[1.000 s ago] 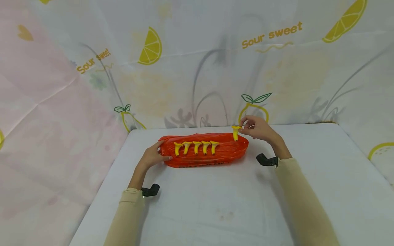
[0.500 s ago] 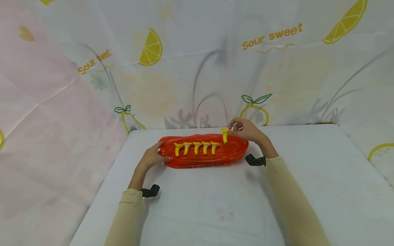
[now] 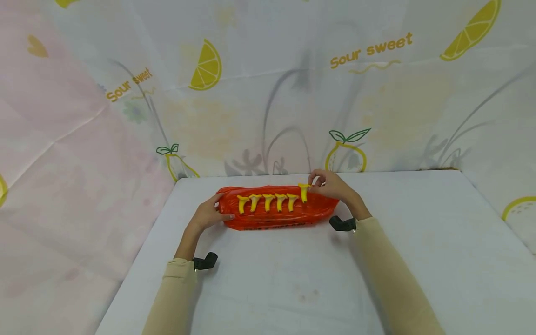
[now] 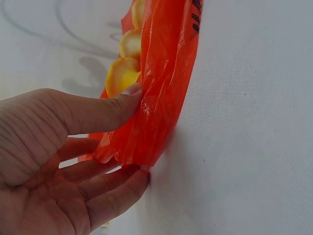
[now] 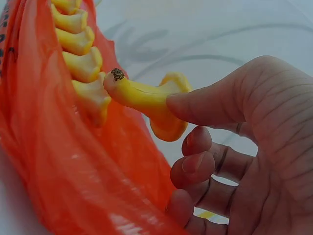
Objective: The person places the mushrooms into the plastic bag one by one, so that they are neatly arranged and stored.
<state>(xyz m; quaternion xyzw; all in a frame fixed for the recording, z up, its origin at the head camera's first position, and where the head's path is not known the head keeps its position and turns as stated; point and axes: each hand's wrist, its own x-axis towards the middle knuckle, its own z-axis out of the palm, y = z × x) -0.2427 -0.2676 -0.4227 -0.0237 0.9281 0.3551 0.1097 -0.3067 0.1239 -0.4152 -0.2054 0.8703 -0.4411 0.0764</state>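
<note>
A folded red plastic bag (image 3: 268,219) lies lengthwise across the white table, with dark print along its near edge. Several yellow trumpet-shaped mushrooms (image 3: 268,202) rest on it in a row, side by side, caps away from me. My left hand (image 3: 206,214) grips the bag's left end, thumb on top and fingers at the end edge, as the left wrist view shows. My right hand (image 3: 331,185) pinches another yellow mushroom (image 5: 146,100) by its cap end, its dark-tipped stem pointing out. This mushroom is held above the bag, just right of the row.
The white table (image 3: 268,279) extends in front of the bag and to both sides. Behind it hangs a pale cloth (image 3: 251,116) printed with lemons and words, and its pink part covers the left side. Each wrist carries a small black camera (image 3: 205,261).
My right hand has carried the pinched mushroom leftward and down, from over the bag's right end to beside the row. My left hand stays on the bag's left end.
</note>
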